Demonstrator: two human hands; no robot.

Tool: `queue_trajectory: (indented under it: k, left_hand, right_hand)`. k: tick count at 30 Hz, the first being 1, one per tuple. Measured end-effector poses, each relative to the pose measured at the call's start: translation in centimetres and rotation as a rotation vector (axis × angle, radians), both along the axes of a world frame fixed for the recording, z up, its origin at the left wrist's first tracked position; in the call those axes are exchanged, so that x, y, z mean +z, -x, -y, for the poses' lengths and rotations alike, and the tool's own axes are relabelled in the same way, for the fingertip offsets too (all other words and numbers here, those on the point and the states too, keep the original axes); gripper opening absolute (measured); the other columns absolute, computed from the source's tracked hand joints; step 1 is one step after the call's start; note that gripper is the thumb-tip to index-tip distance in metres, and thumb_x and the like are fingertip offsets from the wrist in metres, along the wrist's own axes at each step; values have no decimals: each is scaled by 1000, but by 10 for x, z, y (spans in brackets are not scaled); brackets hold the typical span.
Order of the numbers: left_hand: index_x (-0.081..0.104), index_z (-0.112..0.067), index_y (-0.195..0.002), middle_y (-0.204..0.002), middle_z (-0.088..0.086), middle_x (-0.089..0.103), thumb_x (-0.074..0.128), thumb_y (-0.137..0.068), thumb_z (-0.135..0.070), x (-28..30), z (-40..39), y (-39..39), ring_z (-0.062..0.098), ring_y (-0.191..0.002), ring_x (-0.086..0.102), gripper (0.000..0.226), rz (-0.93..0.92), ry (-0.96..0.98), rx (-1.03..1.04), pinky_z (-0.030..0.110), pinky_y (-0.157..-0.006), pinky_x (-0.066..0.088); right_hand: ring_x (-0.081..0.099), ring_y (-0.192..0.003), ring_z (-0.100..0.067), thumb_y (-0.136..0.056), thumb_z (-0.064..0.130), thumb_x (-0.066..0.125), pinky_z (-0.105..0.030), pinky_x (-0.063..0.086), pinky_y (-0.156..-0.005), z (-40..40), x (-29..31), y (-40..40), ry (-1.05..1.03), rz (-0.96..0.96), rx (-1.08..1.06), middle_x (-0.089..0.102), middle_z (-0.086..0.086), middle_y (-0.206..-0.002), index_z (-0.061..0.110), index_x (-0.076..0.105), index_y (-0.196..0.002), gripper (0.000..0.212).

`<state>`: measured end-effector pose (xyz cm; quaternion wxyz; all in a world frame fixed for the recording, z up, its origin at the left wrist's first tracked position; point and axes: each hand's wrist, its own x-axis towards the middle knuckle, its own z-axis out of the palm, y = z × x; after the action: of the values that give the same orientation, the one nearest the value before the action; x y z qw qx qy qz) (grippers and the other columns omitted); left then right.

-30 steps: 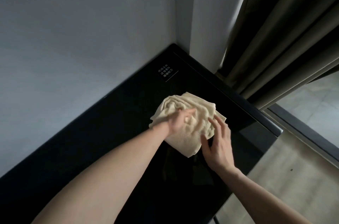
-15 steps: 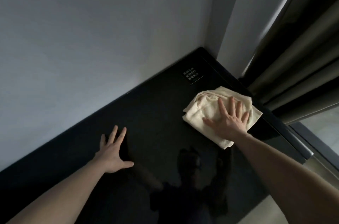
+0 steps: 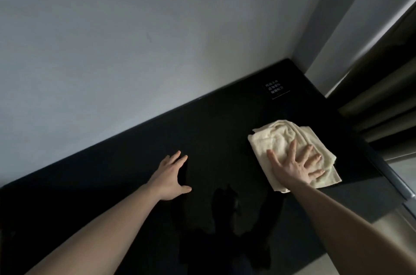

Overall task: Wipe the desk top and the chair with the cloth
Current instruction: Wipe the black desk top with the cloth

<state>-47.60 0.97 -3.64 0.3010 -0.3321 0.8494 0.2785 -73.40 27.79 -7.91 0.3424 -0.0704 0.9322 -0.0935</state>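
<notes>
A folded cream cloth (image 3: 281,139) lies on the glossy black desk top (image 3: 213,139), toward its right end. My right hand (image 3: 295,165) presses flat on the near half of the cloth, fingers spread and straight. My left hand (image 3: 172,175) rests on the bare desk surface to the left of the cloth, fingers straight, holding nothing. No chair shows in this view.
A pale wall runs along the desk's back edge. A small black sign with white text (image 3: 274,90) lies near the far right corner. Dark curtains (image 3: 382,99) hang just past the desk's right edge, with light floor (image 3: 405,173) below them.
One second ago both hands were on the cloth. My left hand came off it and settled on the desk at the left. My right hand and the cloth slid slightly toward me.
</notes>
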Motion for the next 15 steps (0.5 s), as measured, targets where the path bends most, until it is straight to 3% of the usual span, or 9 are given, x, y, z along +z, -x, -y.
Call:
queue_trajectory:
  k: [3,7,11,15]
  left_hand:
    - [4,-36,-167,-173,-12,-12,75,-92,-45,4,-6,-63,23,-161,-5,104,-64,35,55,48,-127,21]
    - [-3,-35,-167,-173,-6,-19,73,-92,-50,3,5,-173,28,-161,-7,108,23,176,77,47,-129,16]
    - [0,-29,-167,-174,1,-12,77,-86,-55,4,30,-304,34,-161,-1,115,98,279,278,48,-128,24]
    - [-3,-27,-167,-174,2,-14,80,-81,-58,-3,46,-427,37,-160,3,124,188,275,503,49,-126,28]
  right_hand:
    - [-42,-152,-40,-81,100,17,-68,-28,-117,22,2,-62,0,24,8,-43,-5,-167,42,-23,-164,108]
    - [-44,-150,-40,-80,100,13,-70,-27,-117,61,2,-143,1,56,49,-47,-6,-164,43,-25,-162,107]
    - [-44,-150,-42,-83,98,14,-70,-25,-118,119,10,-224,13,66,92,-49,-4,-163,45,-24,-162,103]
    - [-43,-150,-43,-85,96,14,-72,-23,-118,179,9,-330,30,46,319,-47,-6,-164,43,-25,-163,101]
